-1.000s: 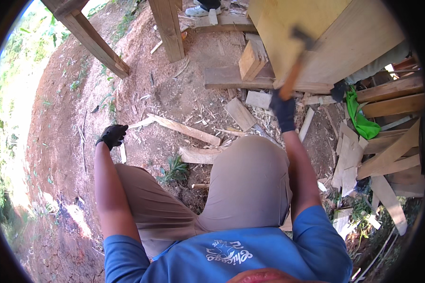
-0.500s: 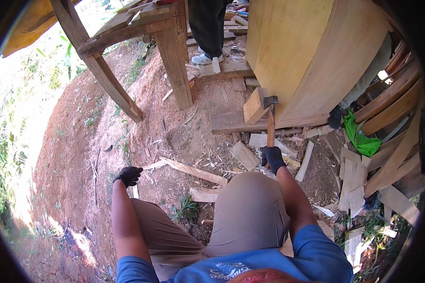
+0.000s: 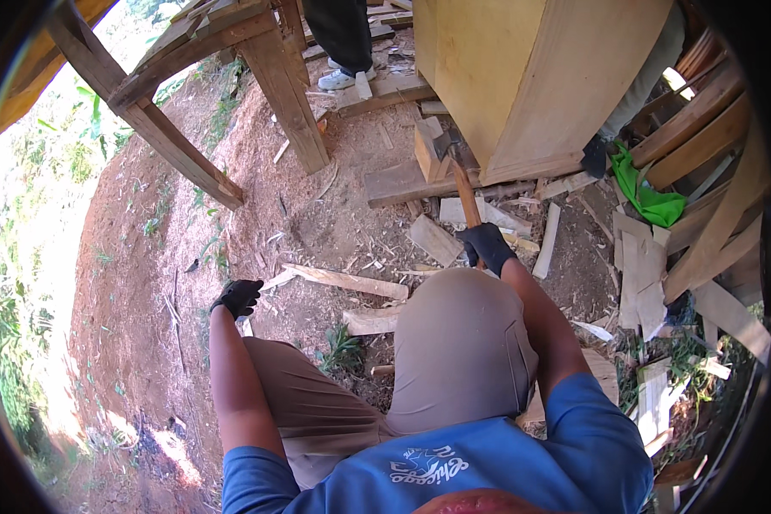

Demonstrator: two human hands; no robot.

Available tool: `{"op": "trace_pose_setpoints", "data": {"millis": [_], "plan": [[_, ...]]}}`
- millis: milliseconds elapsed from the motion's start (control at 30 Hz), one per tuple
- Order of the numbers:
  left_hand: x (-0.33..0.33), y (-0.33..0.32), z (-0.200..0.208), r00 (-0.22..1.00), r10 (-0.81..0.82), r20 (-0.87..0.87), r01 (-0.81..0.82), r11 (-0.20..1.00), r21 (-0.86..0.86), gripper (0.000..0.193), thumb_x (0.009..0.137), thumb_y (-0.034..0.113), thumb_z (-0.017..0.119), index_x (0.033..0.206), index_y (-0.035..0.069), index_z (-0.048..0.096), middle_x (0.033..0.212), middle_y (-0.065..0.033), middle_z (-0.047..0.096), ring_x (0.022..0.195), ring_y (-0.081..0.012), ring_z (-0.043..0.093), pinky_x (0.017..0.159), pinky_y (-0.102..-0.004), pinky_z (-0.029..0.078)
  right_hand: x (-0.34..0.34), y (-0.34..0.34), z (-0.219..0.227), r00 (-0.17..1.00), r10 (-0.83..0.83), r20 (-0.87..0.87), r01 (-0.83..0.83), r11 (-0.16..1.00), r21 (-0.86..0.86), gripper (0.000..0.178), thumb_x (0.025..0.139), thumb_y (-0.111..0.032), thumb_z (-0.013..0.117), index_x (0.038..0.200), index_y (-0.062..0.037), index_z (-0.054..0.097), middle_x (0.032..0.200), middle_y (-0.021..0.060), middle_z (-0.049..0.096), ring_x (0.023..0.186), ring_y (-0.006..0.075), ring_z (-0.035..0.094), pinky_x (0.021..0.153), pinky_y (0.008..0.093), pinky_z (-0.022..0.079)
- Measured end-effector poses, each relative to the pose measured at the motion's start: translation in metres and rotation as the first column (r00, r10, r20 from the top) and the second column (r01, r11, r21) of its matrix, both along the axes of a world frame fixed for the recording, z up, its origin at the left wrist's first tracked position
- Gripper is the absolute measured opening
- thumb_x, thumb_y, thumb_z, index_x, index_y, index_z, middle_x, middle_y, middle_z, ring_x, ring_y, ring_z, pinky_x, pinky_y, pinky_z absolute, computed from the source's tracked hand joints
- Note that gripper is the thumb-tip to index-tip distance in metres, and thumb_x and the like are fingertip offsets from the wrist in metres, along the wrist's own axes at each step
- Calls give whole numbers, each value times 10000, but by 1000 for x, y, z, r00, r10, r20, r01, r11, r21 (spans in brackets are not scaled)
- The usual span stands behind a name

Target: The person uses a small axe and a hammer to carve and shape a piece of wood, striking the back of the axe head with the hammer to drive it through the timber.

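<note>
My right hand [image 3: 488, 248], in a black glove, is closed round the lower wooden handle of a hammer [image 3: 469, 195]. Its dark head is against the right side of a short angular wood block [image 3: 425, 152]. That block stands on a thick plank [image 3: 394, 186], beside the foot of a large pale timber [image 3: 510, 86]. Off to the left, my left hand [image 3: 237, 297], also gloved in black, hangs over the ground beyond my knee with its fingers loosely bent and apart. It holds nothing that I can see, and the tip of a long wood offcut [image 3: 347, 281] lies close by.
A rough wooden trestle [image 3: 283, 103] stands at the far left, near a person's shoe [image 3: 338, 80]. Green cloth [image 3: 647, 195] lies among stacked boards [image 3: 694, 120] on the right. Wood scraps [image 3: 435, 240] and shavings cover the dirt. Leftward the ground slopes toward greenery.
The hammer's head has shifted left against the block, and its handle has tilted. My right hand has turned with it. My view has moved slightly, while my left hand stays much the same.
</note>
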State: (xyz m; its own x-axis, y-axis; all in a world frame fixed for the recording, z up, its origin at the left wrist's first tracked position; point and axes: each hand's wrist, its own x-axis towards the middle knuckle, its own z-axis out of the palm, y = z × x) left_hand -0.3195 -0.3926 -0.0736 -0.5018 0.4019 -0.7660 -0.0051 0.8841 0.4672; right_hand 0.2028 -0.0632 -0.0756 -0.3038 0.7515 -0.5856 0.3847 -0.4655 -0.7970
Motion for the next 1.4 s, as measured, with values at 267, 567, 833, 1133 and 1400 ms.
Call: {"op": "trace_pose_setpoints", "data": {"millis": [267,567,833,1133,1400], "plan": [[-1,-12,0,1000,-25,6,25,999,-44,379,984,401,737,1227,112,700,1082,-45,732,844,-168,643,748,-388,580,-30,26,0,998,48,33,-51,995,81,294,877,-216,768,682,-63,610,575,70,588,417,208,558,396,400,441],[4,-3,-4,999,-37,23,37,999,-38,385,997,385,716,1249,96,699,1087,-57,738,824,-184,664,732,-405,591,-14,33,2,995,-62,-84,61,998,-13,286,895,-244,761,733,-49,629,601,75,603,429,225,572,399,412,452],[8,46,-20,990,139,-27,-116,903,414,423,1040,341,642,1357,62,638,1137,-80,751,974,-186,709,807,-374,566,4,28,26,999,48,21,-51,987,153,360,930,-324,748,728,-44,649,579,64,629,430,210,607,449,402,487],[130,253,21,992,-76,-101,101,957,272,722,962,624,678,1301,-13,660,1094,-136,752,813,-188,730,689,-349,602,118,-113,-50,969,-50,241,-29,949,314,354,916,-359,696,864,-10,721,700,151,712,609,266,704,560,409,534],[273,425,87,750,-347,-563,489,864,118,1239,754,757,764,1531,-129,379,1523,-312,518,1405,-391,541,1164,-421,437,144,-166,-80,774,-19,633,-94,985,145,446,873,-444,697,976,-12,737,930,266,746,913,459,737,769,522,585]]}}
